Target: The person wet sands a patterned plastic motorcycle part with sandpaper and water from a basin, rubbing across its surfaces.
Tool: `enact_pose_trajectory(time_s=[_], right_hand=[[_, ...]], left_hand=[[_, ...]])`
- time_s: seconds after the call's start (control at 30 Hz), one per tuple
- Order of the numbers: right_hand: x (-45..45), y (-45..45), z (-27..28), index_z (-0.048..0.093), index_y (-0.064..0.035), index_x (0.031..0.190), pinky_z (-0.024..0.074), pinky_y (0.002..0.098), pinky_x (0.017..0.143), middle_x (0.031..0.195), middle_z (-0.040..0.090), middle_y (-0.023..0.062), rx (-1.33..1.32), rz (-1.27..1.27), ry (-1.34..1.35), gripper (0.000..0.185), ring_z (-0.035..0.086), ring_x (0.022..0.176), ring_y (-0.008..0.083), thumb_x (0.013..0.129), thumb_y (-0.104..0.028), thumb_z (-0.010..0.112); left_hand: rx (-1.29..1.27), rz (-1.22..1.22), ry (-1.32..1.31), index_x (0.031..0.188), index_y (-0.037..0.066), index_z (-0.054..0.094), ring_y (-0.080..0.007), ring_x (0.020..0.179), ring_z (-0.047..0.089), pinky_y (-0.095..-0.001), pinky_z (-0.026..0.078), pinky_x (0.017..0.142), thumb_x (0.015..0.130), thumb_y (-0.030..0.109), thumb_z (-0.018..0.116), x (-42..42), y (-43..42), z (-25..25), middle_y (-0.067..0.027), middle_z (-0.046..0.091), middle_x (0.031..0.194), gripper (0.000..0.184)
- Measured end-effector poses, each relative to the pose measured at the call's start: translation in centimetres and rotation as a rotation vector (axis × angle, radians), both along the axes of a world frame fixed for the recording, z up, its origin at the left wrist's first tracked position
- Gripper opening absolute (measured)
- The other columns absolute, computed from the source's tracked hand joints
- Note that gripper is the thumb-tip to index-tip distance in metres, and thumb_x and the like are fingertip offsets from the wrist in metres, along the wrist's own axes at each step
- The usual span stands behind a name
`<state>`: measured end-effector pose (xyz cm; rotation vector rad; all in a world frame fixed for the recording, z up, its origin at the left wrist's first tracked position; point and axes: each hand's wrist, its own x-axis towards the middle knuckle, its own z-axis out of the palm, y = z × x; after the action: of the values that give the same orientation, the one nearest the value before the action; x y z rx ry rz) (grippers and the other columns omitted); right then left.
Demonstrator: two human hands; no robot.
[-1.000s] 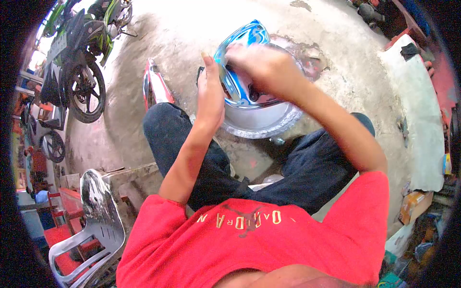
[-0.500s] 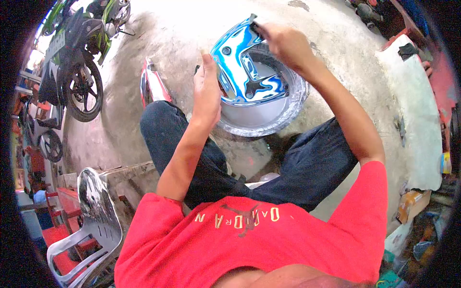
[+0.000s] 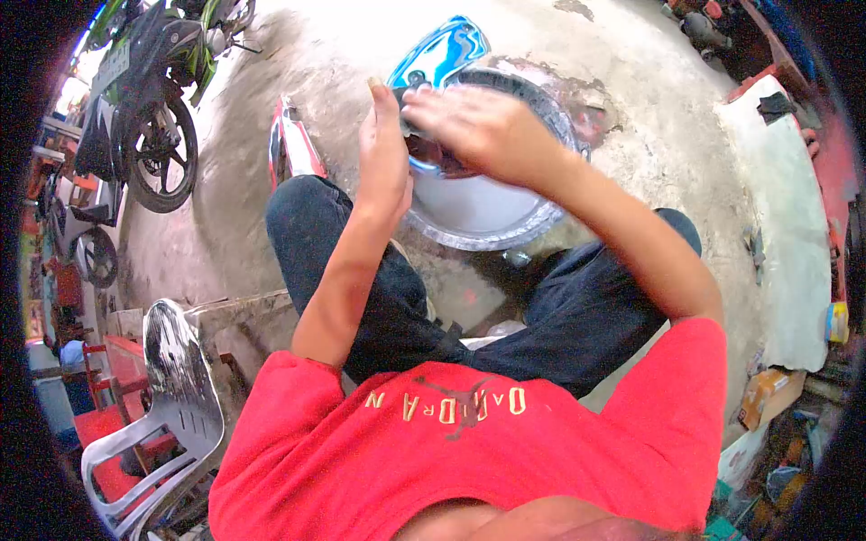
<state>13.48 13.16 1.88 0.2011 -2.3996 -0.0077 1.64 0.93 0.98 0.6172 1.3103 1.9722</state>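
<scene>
A glossy blue and silver motorcycle body panel (image 3: 439, 56) is tilted over a round, grey-rimmed basin (image 3: 487, 240). My left hand (image 3: 386, 158) grips the panel's left edge, thumb pointing up and the other fingers mostly hidden. Across the panel lies my right hand (image 3: 483, 131), blurred by motion and covering much of it. Something dark shows at the right fingertips, too smeared to name. The basin below holds whitish liquid or has a pale bottom; I cannot tell which.
A red, white and black panel (image 3: 294, 144) lies on the concrete floor to the left. Motorcycles (image 3: 162, 149) stand at upper left. A grey plastic chair (image 3: 183, 379) is at lower left. A pale slab (image 3: 780, 234) and a cardboard box (image 3: 774, 397) are on the right.
My right hand has swept leftward from the panel's upper right end to its left part. The panel has turned in my left hand, which stays at its left edge.
</scene>
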Motion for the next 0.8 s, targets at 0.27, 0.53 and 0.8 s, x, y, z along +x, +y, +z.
enact_pose_trajectory(time_s=[0.27, 0.53, 0.8], right_hand=[[-0.1, 0.9, -1.0, 0.062, -0.0055, 0.126, 0.0539, 0.0401, 0.095, 0.122, 0.068, 0.015, -0.016, 0.046, 0.014, 0.038, 0.068, 0.11, 0.0281, 0.089, -0.014, 0.06], [0.5, 2.8, -0.2, 0.062, -0.006, 0.128, 0.0527, 0.0389, 0.099, 0.127, 0.066, 0.0167, -0.143, -0.124, -0.088, 0.039, 0.065, 0.117, 0.0304, 0.09, -0.004, 0.055], [0.3, 4.6, 0.3, 0.062, -0.0076, 0.128, 0.0548, 0.0397, 0.093, 0.123, 0.067, 0.0166, -0.214, -0.248, -0.115, 0.037, 0.067, 0.111, 0.0325, 0.091, -0.006, 0.056]], left_hand=[[0.214, 0.171, -0.093, 0.129, 0.003, 0.053, -0.0165, 0.101, 0.065, -0.0342, 0.056, 0.085, 0.104, 0.038, 0.053, -2.4, 0.3, -0.3, -0.0065, 0.064, 0.116, 0.043], [0.255, 0.274, -0.172, 0.137, 0.007, 0.047, -0.0218, 0.111, 0.062, -0.0401, 0.055, 0.091, 0.106, 0.036, 0.048, -2.9, 0.2, -0.2, -0.009, 0.061, 0.125, 0.042], [0.291, 0.256, -0.195, 0.141, 0.007, 0.042, -0.0249, 0.12, 0.057, -0.045, 0.052, 0.097, 0.108, 0.036, 0.044, -2.7, -0.1, 0.0, -0.0119, 0.055, 0.134, 0.045]])
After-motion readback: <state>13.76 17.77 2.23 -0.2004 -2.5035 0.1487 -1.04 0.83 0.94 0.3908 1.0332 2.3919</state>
